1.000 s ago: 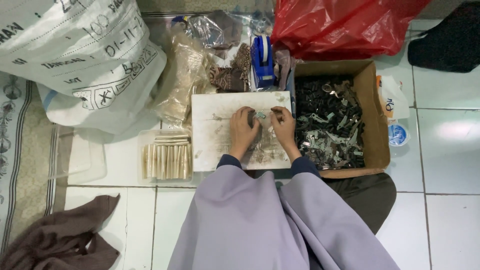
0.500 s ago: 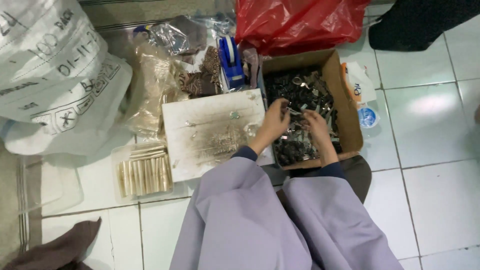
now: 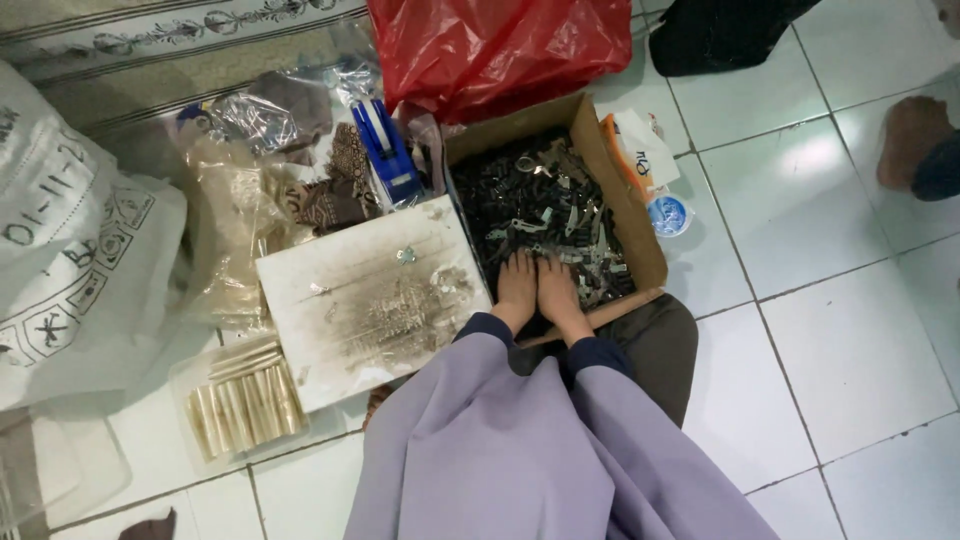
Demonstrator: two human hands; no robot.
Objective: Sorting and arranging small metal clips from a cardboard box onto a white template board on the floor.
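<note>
An open brown cardboard box [image 3: 628, 215] stands on the tiled floor at centre right, rectangular and full of small dark metal pieces. Behind it, at the top, slumps a crumpled red plastic bag [image 3: 500, 50]. At the left edge bulges a large white woven sack [image 3: 70, 260] printed in black. Between sack and box lie clear plastic bags [image 3: 240, 190], crinkled, some holding brown stuff; another clear bag [image 3: 240, 400] near the bottom left holds a row of pale tan sticks. Just beside the box's right wall leans a small white and orange packet [image 3: 640, 150], and below it sits a little round lid with a blue label [image 3: 667, 215].
</note>
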